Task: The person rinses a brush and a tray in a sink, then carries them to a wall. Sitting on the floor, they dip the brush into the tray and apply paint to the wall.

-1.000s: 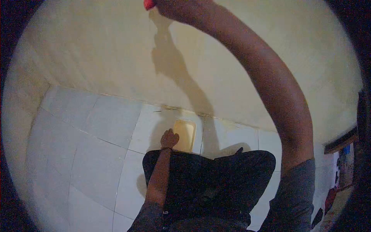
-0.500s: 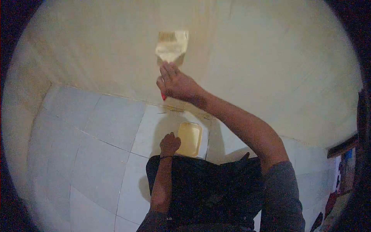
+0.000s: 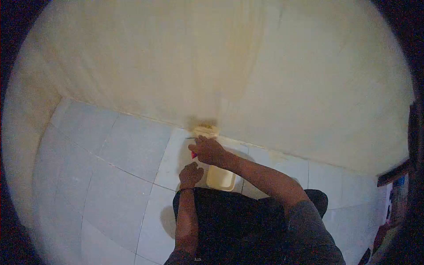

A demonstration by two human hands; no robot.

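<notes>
My right hand (image 3: pixel 209 151) is closed around the handle of a wide paintbrush (image 3: pixel 206 131); a bit of the red handle end shows below the fingers. Its head is blurred and lies against the foot of the pale wall (image 3: pixel 300 79), close to the floor line. Just below and to the left, my left hand (image 3: pixel 191 176) is curled shut above my knee, and no object shows in it. A shallow cream tray (image 3: pixel 227 182) lies on the floor to its right, partly covered by my right forearm; a gap shows between hand and tray.
Pale floor tiles (image 3: pixel 110 176) run along the wall, meeting it at a slanting edge. Brownish streaks mark the wall above the brush. My dark-clothed legs (image 3: pixel 238 221) are close behind the tray. At the far right is a dark-edged object (image 3: pixel 393 170) with items beyond it.
My right hand has brought the paintbrush down the wall, from high up to the floor line. My left hand now sits slightly apart from the tray. The view has shifted a little.
</notes>
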